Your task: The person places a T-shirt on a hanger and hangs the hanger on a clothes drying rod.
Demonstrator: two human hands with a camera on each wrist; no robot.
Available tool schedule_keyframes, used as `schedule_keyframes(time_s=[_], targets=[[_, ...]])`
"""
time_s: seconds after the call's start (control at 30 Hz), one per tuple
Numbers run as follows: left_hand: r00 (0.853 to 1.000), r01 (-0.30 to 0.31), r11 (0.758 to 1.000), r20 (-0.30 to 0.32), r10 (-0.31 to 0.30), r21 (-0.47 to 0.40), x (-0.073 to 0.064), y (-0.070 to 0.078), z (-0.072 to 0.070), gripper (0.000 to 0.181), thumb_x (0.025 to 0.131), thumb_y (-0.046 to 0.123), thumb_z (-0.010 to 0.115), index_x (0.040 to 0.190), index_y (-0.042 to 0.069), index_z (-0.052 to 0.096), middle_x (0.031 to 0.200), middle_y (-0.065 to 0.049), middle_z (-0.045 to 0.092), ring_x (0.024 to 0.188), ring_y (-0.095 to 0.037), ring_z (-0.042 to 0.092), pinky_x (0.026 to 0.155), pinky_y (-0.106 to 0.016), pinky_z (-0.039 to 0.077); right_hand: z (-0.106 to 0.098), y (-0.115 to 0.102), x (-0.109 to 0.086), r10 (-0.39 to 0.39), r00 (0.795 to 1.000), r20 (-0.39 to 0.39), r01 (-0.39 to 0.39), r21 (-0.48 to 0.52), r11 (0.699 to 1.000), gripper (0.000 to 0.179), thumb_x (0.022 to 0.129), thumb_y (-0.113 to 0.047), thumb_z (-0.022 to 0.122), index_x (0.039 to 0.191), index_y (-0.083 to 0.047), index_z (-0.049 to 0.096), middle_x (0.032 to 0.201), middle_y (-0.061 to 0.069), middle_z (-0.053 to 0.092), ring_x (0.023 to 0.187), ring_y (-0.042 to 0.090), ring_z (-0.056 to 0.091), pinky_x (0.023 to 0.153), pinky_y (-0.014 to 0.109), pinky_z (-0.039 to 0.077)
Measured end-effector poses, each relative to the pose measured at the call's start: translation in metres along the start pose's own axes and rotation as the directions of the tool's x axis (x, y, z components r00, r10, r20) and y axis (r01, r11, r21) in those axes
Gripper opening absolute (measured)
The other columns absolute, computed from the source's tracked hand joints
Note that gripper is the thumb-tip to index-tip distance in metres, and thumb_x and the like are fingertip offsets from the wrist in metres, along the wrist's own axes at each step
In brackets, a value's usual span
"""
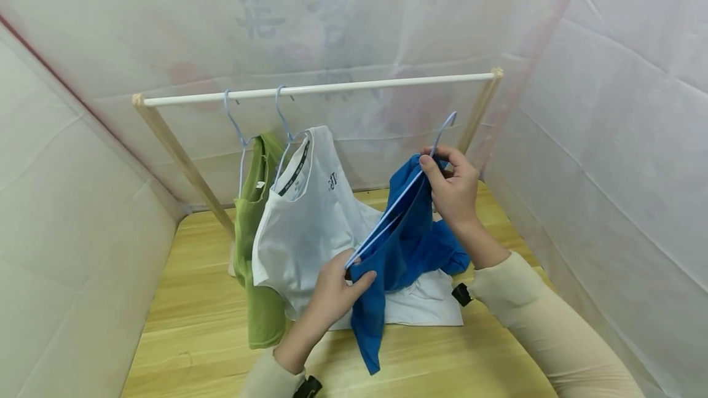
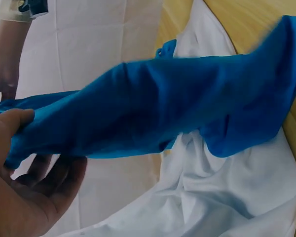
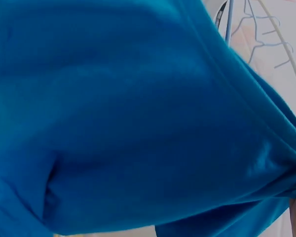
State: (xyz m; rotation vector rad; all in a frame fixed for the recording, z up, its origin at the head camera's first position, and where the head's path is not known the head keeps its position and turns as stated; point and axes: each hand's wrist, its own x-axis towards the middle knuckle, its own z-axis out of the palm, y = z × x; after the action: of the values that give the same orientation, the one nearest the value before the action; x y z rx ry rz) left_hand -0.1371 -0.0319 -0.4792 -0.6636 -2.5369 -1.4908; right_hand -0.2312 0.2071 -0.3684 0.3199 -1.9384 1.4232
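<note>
A blue shirt (image 1: 406, 257) hangs between my hands, with a light-blue clothes hanger (image 1: 387, 214) lying along its neck opening. My left hand (image 1: 334, 284) pinches the shirt's near shoulder at the lower end of the hanger. Higher up and to the right, my right hand (image 1: 453, 183) pinches the shirt's other shoulder together with the hanger, below its hook. In the left wrist view, the left thumb (image 2: 19, 118) lies over the blue cloth (image 2: 133, 108). Blue fabric (image 3: 123, 113) fills most of the right wrist view and hides the right fingers.
A rack with a white rail (image 1: 354, 86) and wooden legs stands behind. On its left half hang a green top (image 1: 262, 300) and a white shirt (image 1: 310, 232) on hangers. The white shirt's lower part spreads over the wooden table (image 1: 204, 324) beneath the blue one. Pale fabric walls (image 1: 614, 128) surround the table.
</note>
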Motion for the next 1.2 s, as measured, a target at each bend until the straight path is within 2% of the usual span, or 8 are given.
schedule_keyframes(time_s=[0.1,0.2,0.33,0.53,0.73,0.83,0.97,1.2], targets=[[0.999,-0.017,1.0,-0.043,0.016,-0.009,-0.001,0.002,-0.006,0.033,0.09,0.021,0.075,0.08,0.017,0.044,0.071,0.008,0.037,0.063,-0.006,0.044,0.058,-0.021,0.041,-0.003,-0.011,0.0,-0.007,1.0,0.002,0.008,-0.028,1.0,0.019,0.096,-0.007,0.066,0.11,0.005,0.069,0.108,0.017,0.07,0.084,0.012,0.067,0.071,0.015,0.054],[0.996,-0.041,0.999,-0.08,0.04,-0.02,-0.002,0.005,-0.011,0.031,0.091,0.02,0.074,0.082,0.016,0.045,0.07,0.006,0.035,0.061,-0.006,0.041,0.056,-0.02,0.037,-0.006,-0.024,-0.001,-0.016,1.0,0.006,0.016,-0.052,0.999,0.019,0.095,-0.003,0.065,0.11,0.009,0.067,0.108,0.022,0.069,0.088,0.011,0.065,0.072,0.014,0.053],[0.987,-0.107,0.994,-0.124,0.104,-0.016,-0.004,0.008,-0.015,0.026,0.091,0.019,0.074,0.087,0.014,0.049,0.071,0.002,0.037,0.063,-0.008,0.04,0.056,-0.021,0.035,-0.009,-0.021,-0.002,-0.029,1.0,0.007,0.029,-0.05,0.998,0.018,0.095,-0.002,0.064,0.109,0.009,0.066,0.108,0.022,0.069,0.094,0.008,0.063,0.076,0.014,0.053],[0.967,-0.195,0.981,-0.168,0.191,-0.011,-0.009,0.012,-0.02,0.023,0.091,0.017,0.073,0.086,0.018,0.05,0.081,0.003,0.043,0.07,-0.008,0.04,0.059,-0.021,0.035,-0.007,-0.02,-0.002,-0.033,0.999,0.006,0.034,-0.044,0.998,0.017,0.094,-0.001,0.065,0.108,0.01,0.066,0.106,0.022,0.069,0.092,0.009,0.065,0.074,0.014,0.054],[0.946,-0.237,0.971,-0.234,0.226,-0.021,-0.013,0.016,-0.026,0.021,0.09,0.015,0.074,0.085,0.018,0.054,0.094,0.002,0.05,0.074,-0.01,0.044,0.059,-0.022,0.039,-0.004,-0.017,-0.001,-0.033,0.999,0.015,0.034,-0.063,0.997,0.017,0.094,-0.002,0.066,0.107,0.009,0.067,0.105,0.021,0.07,0.082,0.013,0.065,0.065,0.013,0.051],[0.94,-0.249,0.968,-0.25,0.233,-0.033,-0.015,0.017,-0.027,0.02,0.09,0.014,0.074,0.085,0.018,0.055,0.096,0.001,0.05,0.078,-0.011,0.046,0.063,-0.023,0.042,-0.004,-0.014,-0.002,-0.034,0.999,0.02,0.035,-0.09,0.995,0.017,0.094,-0.002,0.067,0.107,0.007,0.067,0.104,0.019,0.071,0.071,0.016,0.062,0.058,0.013,0.047],[0.93,-0.273,0.962,-0.261,0.258,-0.025,-0.015,0.017,-0.028,0.019,0.09,0.012,0.074,0.087,0.017,0.055,0.096,0.001,0.049,0.08,-0.012,0.047,0.067,-0.024,0.043,-0.004,-0.011,-0.005,-0.043,0.999,0.021,0.045,-0.113,0.993,0.016,0.094,-0.002,0.067,0.107,0.007,0.068,0.103,0.018,0.07,0.064,0.018,0.059,0.056,0.012,0.046],[0.916,-0.308,0.951,-0.274,0.294,-0.01,-0.011,0.017,-0.029,0.017,0.09,0.008,0.073,0.092,0.013,0.057,0.091,0.0,0.054,0.077,-0.013,0.047,0.066,-0.023,0.042,0.001,0.008,-0.009,-0.061,0.998,0.022,0.063,-0.139,0.988,0.015,0.092,-0.007,0.07,0.105,0.002,0.071,0.104,0.014,0.072,0.084,0.018,0.055,0.063,0.014,0.045]])
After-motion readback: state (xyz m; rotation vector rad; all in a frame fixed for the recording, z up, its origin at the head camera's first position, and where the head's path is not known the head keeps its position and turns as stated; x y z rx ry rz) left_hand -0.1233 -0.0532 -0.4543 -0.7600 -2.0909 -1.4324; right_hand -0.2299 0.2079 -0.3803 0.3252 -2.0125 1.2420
